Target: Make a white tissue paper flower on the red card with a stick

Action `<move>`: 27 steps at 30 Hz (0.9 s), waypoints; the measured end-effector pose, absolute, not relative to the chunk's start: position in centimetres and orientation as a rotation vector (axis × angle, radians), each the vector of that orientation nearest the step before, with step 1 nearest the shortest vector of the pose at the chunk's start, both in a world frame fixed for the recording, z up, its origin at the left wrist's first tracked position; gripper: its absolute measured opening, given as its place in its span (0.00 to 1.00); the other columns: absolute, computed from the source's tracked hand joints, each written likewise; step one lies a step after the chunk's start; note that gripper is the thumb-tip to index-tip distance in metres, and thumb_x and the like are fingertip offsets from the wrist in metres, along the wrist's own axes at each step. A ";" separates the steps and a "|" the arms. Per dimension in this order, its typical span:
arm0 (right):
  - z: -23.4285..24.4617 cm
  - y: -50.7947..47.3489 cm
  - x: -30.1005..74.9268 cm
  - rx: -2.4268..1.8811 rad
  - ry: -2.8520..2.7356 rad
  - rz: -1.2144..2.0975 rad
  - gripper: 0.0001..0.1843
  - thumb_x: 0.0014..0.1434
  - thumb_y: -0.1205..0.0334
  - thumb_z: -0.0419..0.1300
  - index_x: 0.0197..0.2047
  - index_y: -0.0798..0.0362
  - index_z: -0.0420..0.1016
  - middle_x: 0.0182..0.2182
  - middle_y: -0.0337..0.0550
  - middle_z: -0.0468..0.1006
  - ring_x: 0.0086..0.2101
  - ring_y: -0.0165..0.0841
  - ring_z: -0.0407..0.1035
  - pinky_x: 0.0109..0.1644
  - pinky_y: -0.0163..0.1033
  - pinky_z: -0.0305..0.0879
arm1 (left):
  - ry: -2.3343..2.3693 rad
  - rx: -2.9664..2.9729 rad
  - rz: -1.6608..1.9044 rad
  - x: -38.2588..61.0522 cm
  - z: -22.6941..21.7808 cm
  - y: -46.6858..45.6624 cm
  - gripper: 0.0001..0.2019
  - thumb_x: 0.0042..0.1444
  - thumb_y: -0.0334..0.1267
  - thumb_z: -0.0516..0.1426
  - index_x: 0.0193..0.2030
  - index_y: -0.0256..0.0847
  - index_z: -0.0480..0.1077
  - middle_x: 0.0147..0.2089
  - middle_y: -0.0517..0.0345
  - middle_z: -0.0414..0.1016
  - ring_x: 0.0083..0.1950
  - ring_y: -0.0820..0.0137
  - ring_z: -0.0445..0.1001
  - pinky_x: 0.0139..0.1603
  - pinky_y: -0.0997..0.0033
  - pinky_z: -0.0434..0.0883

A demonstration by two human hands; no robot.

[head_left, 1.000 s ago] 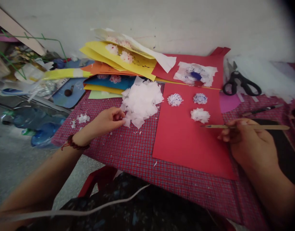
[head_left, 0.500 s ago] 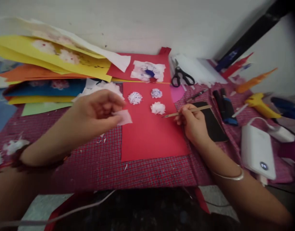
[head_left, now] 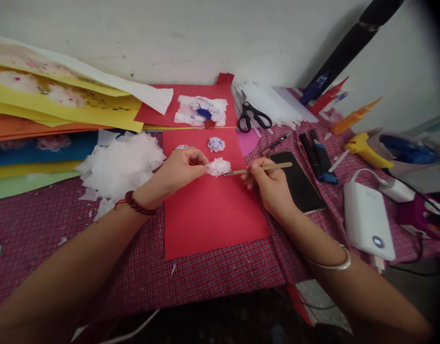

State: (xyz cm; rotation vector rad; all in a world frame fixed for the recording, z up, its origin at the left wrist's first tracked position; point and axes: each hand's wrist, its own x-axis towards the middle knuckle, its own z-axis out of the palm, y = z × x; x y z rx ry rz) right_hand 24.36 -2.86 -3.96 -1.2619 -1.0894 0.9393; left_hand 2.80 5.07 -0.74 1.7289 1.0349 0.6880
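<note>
A red sheet of card (head_left: 209,215) lies on a checked red cloth (head_left: 44,224). On it sit small white tissue flowers: one speckled blue (head_left: 216,144) and a plain white one (head_left: 218,166). My left hand (head_left: 182,168) is closed in a pinch, pressing a small piece of tissue against the left side of the plain white flower. My right hand (head_left: 268,184) grips a thin wooden stick (head_left: 263,168), whose tip touches the right side of that flower. A heap of white tissue squares (head_left: 121,165) lies to the left of the card.
Stacked coloured paper sheets (head_left: 62,110) fill the back left. Black scissors (head_left: 253,116) and white strips lie behind the card. A black phone (head_left: 299,179), markers (head_left: 315,155), a white power bank (head_left: 367,220), a yellow glue gun (head_left: 363,143) and bottles lie to the right.
My left hand took a tissue piece from the heap and carried it right to the plain white flower. The stick's tip moved onto that flower. The view swung to the right.
</note>
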 end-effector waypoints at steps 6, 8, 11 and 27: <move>-4.1 -2.8 24.4 -1.271 -1.082 0.915 0.14 0.61 0.50 0.61 0.32 0.51 0.69 0.24 0.36 0.77 0.19 0.24 0.65 0.23 0.33 0.62 | 0.949 1.734 0.490 3.0 -0.8 4.7 0.02 0.47 0.32 0.59 0.26 0.40 0.70 0.26 0.61 0.71 0.27 0.74 0.68 0.27 0.73 0.64; -4.1 -2.8 24.4 -1.271 -1.082 0.910 0.14 0.61 0.50 0.61 0.32 0.51 0.68 0.25 0.37 0.77 0.19 0.23 0.65 0.23 0.33 0.62 | 0.928 1.750 0.485 3.6 -0.7 4.3 0.01 0.48 0.32 0.59 0.29 0.40 0.70 0.27 0.61 0.72 0.28 0.74 0.69 0.29 0.73 0.65; -4.2 -2.7 24.5 -1.254 -1.069 0.912 0.15 0.60 0.49 0.61 0.32 0.52 0.69 0.24 0.36 0.76 0.18 0.23 0.65 0.22 0.32 0.61 | 0.981 1.815 0.568 4.9 -1.2 3.8 0.03 0.49 0.31 0.59 0.32 0.39 0.70 0.29 0.61 0.73 0.30 0.73 0.70 0.31 0.73 0.66; -3.7 -3.6 23.8 -1.190 -1.238 0.831 0.14 0.65 0.50 0.55 0.33 0.50 0.67 0.24 0.34 0.73 0.21 0.24 0.68 0.26 0.33 0.65 | 1.109 2.036 0.697 6.4 -3.3 3.9 0.04 0.50 0.27 0.57 0.28 0.39 0.69 0.28 0.61 0.73 0.29 0.74 0.68 0.29 0.74 0.62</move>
